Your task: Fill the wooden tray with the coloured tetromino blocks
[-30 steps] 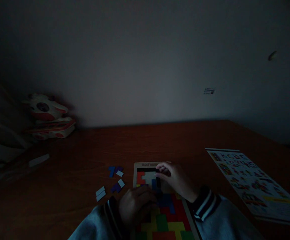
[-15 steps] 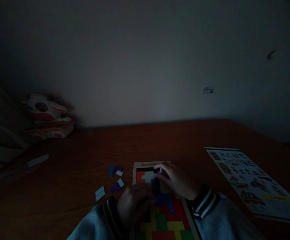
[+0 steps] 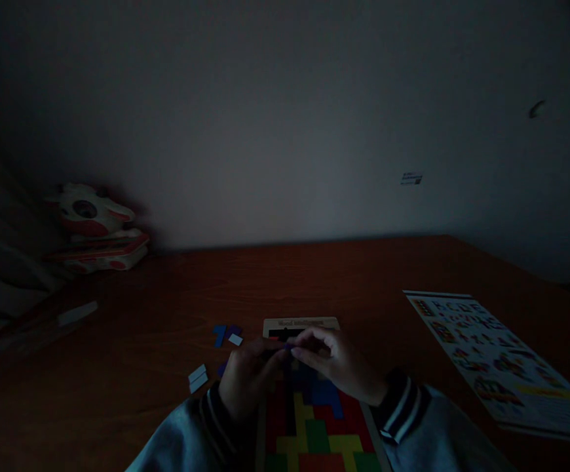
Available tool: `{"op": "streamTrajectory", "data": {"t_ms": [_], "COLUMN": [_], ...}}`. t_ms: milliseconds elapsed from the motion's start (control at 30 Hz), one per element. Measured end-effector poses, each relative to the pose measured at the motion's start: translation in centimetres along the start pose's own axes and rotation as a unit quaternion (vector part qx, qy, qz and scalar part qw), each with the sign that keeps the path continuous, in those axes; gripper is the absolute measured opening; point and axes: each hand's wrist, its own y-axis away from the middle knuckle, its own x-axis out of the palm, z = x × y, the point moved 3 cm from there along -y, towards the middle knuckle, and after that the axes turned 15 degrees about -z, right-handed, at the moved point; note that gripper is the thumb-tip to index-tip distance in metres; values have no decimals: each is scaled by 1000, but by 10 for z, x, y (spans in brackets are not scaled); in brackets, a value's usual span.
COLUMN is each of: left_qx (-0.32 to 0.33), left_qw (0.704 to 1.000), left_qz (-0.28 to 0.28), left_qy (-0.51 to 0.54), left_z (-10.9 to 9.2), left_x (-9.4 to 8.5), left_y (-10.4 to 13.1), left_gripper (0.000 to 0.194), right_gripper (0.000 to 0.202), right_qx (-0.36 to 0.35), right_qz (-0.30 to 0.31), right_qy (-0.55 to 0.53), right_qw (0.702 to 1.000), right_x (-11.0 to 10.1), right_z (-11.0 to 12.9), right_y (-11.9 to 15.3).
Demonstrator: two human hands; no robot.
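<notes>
Above the upper part of a wooden puzzle board (image 3: 299, 322), my left hand (image 3: 248, 377) and my right hand (image 3: 341, 367) meet at the fingertips. A small dark purple puzzle piece (image 3: 288, 347) is pinched between them, mostly covered by the fingers. Coloured pieces, such as a green piece (image 3: 317, 436) and a blue piece (image 3: 325, 394), lie fitted in the board below my hands. My hands hide much of the board's top rows. A purple piece (image 3: 222, 368) shows partly behind my left hand.
Left of the board lie a blue piece (image 3: 219, 335), a small white piece (image 3: 236, 339) and pale pieces (image 3: 198, 378). A printed sheet (image 3: 491, 360) lies to the right. A cow-like toy (image 3: 93, 226) stands at the back left, against the wall (image 3: 275, 131).
My left hand has risen from the middle of the board to meet my right hand. My right hand has shifted slightly left, and a purple piece now shows between the fingertips.
</notes>
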Motion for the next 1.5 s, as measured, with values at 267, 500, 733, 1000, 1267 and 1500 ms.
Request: {"op": "streamTrajectory", "data": {"t_ms": [267,500,733,1000,1267,1500], "left_qx": [-77,-132,-136,-118,-103,-53], "left_qw": [989,971,971,977,979,993], "left_qz": [-64,-64,-42,-55,-44,-54], "left_qy": [110,190,194,169,171,87], "left_z": [13,20,27,20,20,13], "left_x": [-7,-3,0,0,0,-1], "left_y": [-7,-8,-8,-8,-8,-4], "left_gripper": [35,45,37,32,30,21], "right_gripper": [20,19,13,12,13,10], "right_qx": [-36,-82,-82,-156,-173,-194], "right_qz": [-72,-88,-57,-43,-50,-35], "right_qy": [48,111,103,245,288,331], "right_qw": [996,987,990,956,940,923], "right_x": [-9,-5,7,12,15,-6], "right_z": [-6,-13,-23,-12,-12,-5], "right_y": [-7,-10,-15,-16,-13,-10]}}
